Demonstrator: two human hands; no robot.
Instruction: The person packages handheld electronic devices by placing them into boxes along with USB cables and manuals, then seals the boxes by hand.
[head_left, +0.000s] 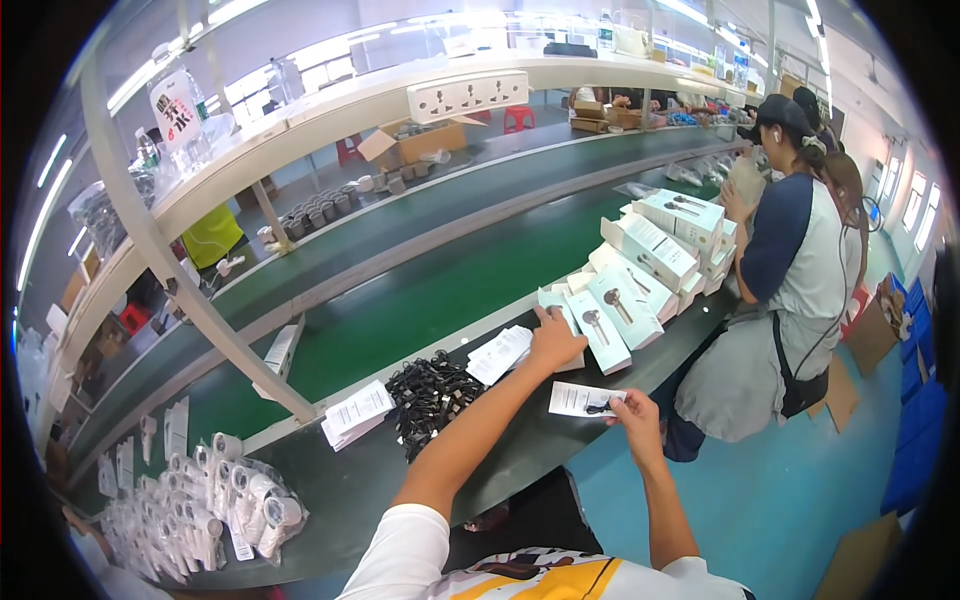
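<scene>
My right hand (637, 418) pinches a white printed leaflet (578, 399) with a small black cable lying against it, just past the table's near edge. At the near end of a row of pale green and white boxes, my left hand (556, 343) has its fingers closed over the edge of one box (558, 301); part of that box is hidden by the hand. Beside it stand boxes (603, 335) printed with a dark handheld device. Left of my left hand are a stack of white leaflets (499, 355), a heap of black cables (428, 392) and another leaflet stack (357, 413).
Bagged white handheld devices (205, 505) pile up at the table's left end. Behind the table runs a green conveyor belt (400, 300), with a slanting metal post (215, 335) on its near side. A co-worker (800, 250) sits to the right, close to the stacked boxes.
</scene>
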